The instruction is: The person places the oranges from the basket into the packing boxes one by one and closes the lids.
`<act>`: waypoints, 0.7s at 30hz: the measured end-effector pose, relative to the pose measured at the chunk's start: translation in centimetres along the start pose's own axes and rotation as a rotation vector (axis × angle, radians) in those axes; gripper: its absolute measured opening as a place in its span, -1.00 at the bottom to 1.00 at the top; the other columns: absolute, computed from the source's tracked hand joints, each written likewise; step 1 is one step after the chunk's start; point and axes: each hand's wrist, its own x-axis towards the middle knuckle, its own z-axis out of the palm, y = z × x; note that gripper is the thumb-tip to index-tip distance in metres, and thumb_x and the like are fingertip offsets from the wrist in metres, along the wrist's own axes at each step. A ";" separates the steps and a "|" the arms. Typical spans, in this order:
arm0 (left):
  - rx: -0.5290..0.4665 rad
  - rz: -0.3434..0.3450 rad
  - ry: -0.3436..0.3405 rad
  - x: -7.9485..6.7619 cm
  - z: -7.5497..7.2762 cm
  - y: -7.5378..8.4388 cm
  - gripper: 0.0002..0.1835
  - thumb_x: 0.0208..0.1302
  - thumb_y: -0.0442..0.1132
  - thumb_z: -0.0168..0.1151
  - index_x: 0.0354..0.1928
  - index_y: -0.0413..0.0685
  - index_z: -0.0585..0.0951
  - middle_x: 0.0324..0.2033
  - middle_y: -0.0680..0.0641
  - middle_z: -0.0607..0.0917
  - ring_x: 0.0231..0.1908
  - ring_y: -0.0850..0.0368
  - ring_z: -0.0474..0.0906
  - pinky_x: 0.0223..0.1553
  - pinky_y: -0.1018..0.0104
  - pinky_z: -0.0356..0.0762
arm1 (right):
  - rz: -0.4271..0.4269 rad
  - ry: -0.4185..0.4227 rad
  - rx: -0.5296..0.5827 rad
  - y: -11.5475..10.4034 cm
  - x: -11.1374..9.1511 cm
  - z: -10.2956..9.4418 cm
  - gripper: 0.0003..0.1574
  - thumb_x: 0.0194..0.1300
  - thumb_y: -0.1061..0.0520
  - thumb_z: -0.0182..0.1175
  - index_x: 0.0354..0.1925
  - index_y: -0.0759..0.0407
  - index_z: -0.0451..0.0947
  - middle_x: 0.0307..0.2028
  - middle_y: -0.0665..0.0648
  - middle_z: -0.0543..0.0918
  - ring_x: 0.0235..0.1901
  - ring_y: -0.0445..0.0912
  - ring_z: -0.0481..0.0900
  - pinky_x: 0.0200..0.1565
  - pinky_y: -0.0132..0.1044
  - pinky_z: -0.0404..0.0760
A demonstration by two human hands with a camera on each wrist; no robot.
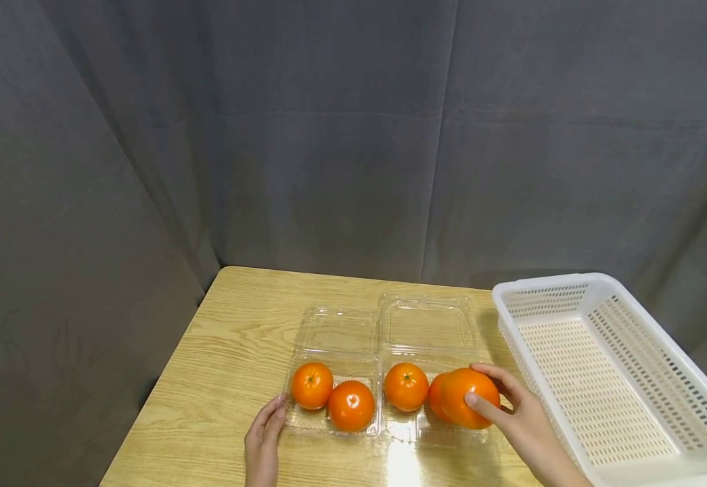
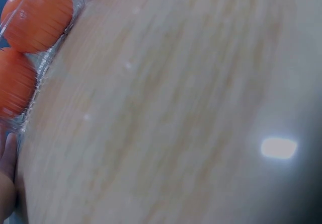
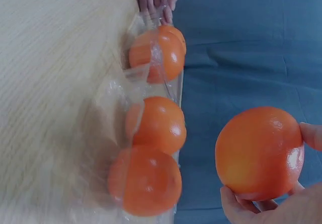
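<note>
Over the right box (image 1: pixel 429 364), at its right end, an orange (image 3: pixel 259 153) sits in the grasp of the right hand (image 1: pixel 520 416), thumb on one side and curled fingers round the other. The hold comes from the right, probably so that the knuckles stay away from the left orange (image 1: pixel 406 387) and the middle orange (image 1: pixel 435 399) lying in that box. Just beside it, the left box (image 1: pixel 359 365) bears a rear orange (image 1: pixel 312 385) and a front orange (image 1: pixel 351 406), set slantwise, perhaps because they fit better so. The left hand (image 1: pixel 263 436) touches this box's left edge with nearly straight fingers, likely to steady such light plastic; whether the thumb pinches the rim I cannot tell. Both lids, the left lid (image 1: pixel 337 329) and the right lid (image 1: pixel 430 323), lie folded back on the table (image 1: pixel 207 365), which leaves the boxes open from above. Farther right stands the basket (image 1: pixel 597 392), within easy reach of the right hand. From the head, the held orange overlaps the middle one and could pass for touching it; the right wrist view shows a gap between them. The left wrist view shows mostly table, with fruit behind clear plastic at one corner; only the head view takes in the basket and lids.
</note>
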 end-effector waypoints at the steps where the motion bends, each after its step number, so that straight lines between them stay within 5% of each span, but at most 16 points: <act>1: 0.000 -0.001 -0.001 0.0 0.0 0.0 -0.48 0.53 -0.12 0.05 0.32 -0.39 0.39 0.29 -0.28 0.47 0.09 0.53 0.45 0.11 0.66 0.36 | 0.003 -0.001 0.001 0.1 0.0 0.3 -0.39 0.33 0.06 0.33 0.28 0.16 0.44 0.27 0.20 0.46 0.12 -0.28 0.41 0.05 -0.35 0.57; 7: -0.003 0.000 -0.011 0.0 0.0 0.0 -0.46 0.53 -0.11 0.05 0.32 -0.42 0.37 0.29 -0.31 0.46 0.08 0.54 0.44 0.10 0.66 0.37 | 0.000 0.008 0.030 0.8 0.1 2.0 -0.41 0.25 0.13 0.39 0.22 0.17 0.50 0.19 0.22 0.52 0.08 -0.01 0.49 -0.07 -0.37 0.63; 21: -0.020 0.025 -0.010 -0.1 0.1 0.0 -0.51 0.55 -0.20 0.01 0.32 -0.44 0.36 0.30 -0.33 0.45 0.09 0.53 0.44 0.09 0.65 0.39 | -0.046 0.013 -0.012 2.6 0.0 4.2 -0.43 0.15 0.18 0.46 0.13 0.10 0.56 0.18 0.16 0.54 0.02 -0.02 0.50 -0.10 -0.29 0.61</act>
